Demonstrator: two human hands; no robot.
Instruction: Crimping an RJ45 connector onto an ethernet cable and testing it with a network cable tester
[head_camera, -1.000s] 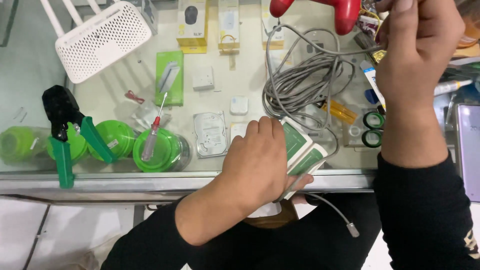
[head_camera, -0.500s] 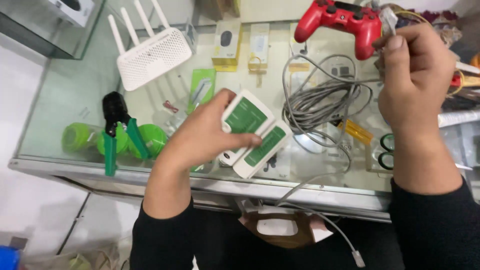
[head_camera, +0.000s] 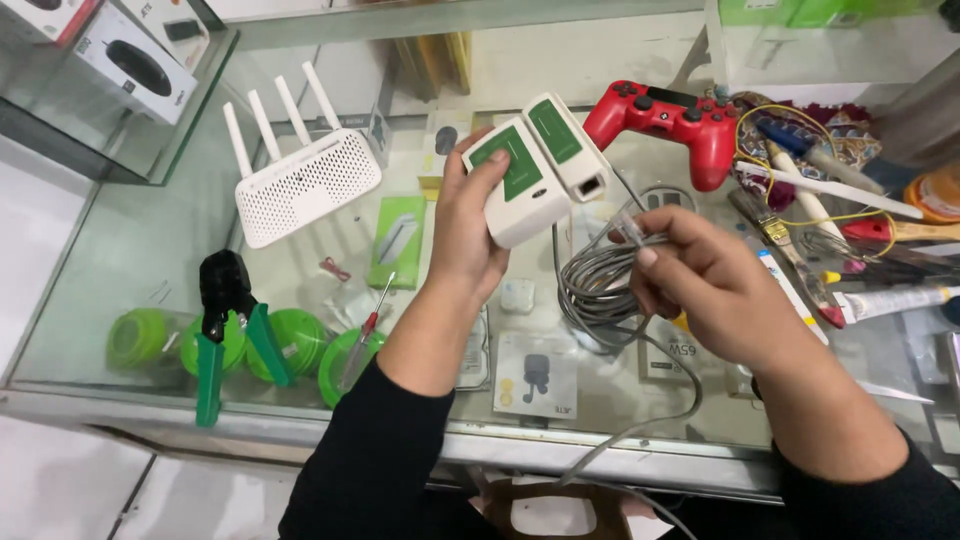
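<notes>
My left hand (head_camera: 470, 225) holds up a white cable tester (head_camera: 540, 165) with green face panels, its two units side by side, above the glass counter. My right hand (head_camera: 705, 285) pinches the clear plug end (head_camera: 630, 228) of a grey network cable just below the tester's port end. The rest of that grey cable (head_camera: 595, 285) lies coiled on the glass under my right hand, one strand trailing off the front edge.
A white router with antennas (head_camera: 300, 180) stands at left. A green-handled crimping tool (head_camera: 225, 330) and a small red screwdriver (head_camera: 368, 325) lie front left. A red game controller (head_camera: 670, 120) sits behind; brushes, pens and wires (head_camera: 830, 200) crowd the right.
My left hand lifted the tester from the front edge up to the middle of the counter. My right hand came down from the far right with the plug, close under the tester.
</notes>
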